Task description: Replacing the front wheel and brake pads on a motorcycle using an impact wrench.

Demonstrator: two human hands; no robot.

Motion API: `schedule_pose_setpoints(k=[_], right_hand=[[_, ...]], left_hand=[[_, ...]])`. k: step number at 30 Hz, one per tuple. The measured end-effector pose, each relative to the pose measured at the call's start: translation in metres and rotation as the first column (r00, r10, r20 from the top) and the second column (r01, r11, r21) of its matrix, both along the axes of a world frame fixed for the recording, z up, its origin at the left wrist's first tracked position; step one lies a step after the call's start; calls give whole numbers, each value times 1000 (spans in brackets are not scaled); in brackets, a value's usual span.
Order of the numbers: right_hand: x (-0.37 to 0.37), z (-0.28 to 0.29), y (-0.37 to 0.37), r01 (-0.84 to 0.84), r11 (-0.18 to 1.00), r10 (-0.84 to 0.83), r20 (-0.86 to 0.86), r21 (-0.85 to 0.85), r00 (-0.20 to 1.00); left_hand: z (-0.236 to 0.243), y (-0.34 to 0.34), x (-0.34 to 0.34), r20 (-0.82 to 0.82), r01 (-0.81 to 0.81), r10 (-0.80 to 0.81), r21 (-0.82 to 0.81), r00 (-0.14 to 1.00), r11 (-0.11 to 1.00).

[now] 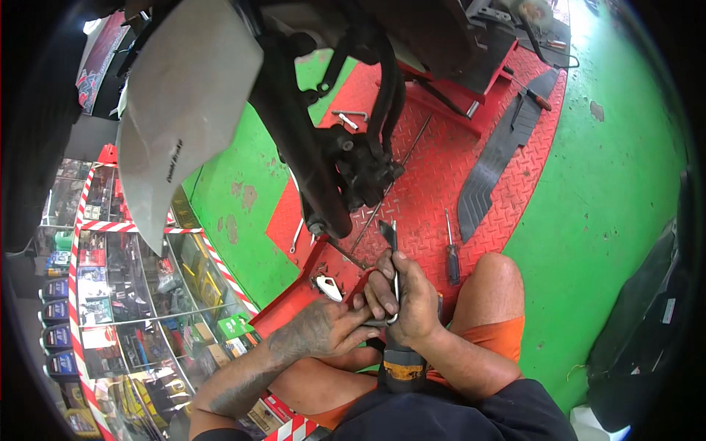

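Observation:
Low in the middle of the view, my two hands meet. My right hand [413, 305] is wrapped round a thin, bent metal rod [398, 283], which looks like an L-shaped hex key. A dark, flat-tipped piece [387, 234] sticks up beside the rod; I cannot tell what it is. My left hand [327, 328] is closed, its fingertips at the rod's bent lower end. Below the hands, a black power tool [404, 371] with a yellow-orange band stands between my thighs, partly hidden. Ahead rises a motorcycle's black fork leg [298, 140] with a caliper-like part [365, 173] beside it.
A screwdriver [452, 257] lies on the red tread-plate platform [434, 169], right of my hands. Farther off are a hex key [351, 113], a long dark plastic panel [500, 158] and a red-handled screwdriver [539, 100]. A glass display case [147, 301] stands left; a pale fairing [187, 110] overhangs it.

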State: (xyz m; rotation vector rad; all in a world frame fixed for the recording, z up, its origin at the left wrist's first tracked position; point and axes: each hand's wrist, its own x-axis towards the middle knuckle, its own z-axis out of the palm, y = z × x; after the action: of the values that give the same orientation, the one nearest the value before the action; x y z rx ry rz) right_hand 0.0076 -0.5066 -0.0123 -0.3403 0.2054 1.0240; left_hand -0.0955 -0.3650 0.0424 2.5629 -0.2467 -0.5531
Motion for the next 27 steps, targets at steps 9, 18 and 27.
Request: schedule_pose_setpoints(k=[9, 18, 27], right_hand=[[-16, -27, -24, -131, 975, 88, 230, 180, 969], [4, -8, -66, -82, 995, 102, 488, -62, 867], [10, -20, -157, 207, 786, 410, 742, -583, 530]], left_hand=[[5, -27, -35, 53, -155, 150, 96, 987, 983], [-20, -19, -62, 71, -569, 566, 43, 821, 821], [-232, -14, 5, -259, -707, 675, -47, 691, 706]])
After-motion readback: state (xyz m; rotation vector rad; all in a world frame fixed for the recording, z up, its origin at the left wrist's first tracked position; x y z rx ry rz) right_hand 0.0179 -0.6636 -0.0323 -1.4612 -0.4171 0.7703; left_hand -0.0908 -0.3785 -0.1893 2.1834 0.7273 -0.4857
